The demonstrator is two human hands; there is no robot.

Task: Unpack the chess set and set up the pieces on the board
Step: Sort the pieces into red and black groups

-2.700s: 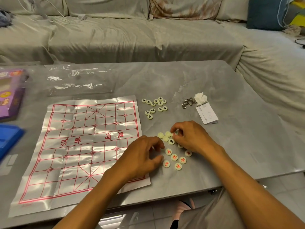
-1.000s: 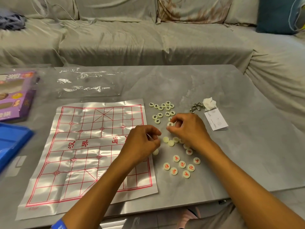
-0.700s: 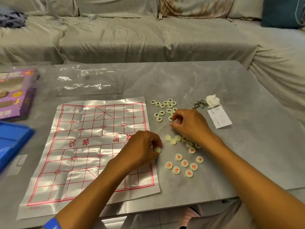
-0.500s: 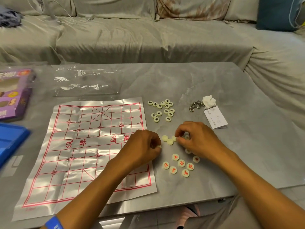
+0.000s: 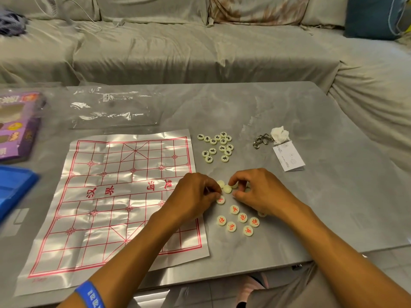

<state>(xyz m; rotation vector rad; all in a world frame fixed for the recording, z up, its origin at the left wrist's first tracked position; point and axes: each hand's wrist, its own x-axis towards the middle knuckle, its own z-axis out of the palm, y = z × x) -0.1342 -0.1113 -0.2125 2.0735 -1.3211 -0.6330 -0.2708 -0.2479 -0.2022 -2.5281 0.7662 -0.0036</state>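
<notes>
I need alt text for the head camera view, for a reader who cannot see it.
Two hands, left hand and right hand, sort round chess pieces on a grey table, beside an empty foil board. Black-marked pieces lie further back, red-marked pieces nearer.

A big grey stone-look table holds a shiny silver paper game board with red lines near its front edge. Small round cream pieces lie beside the board, toward the right.
</notes>
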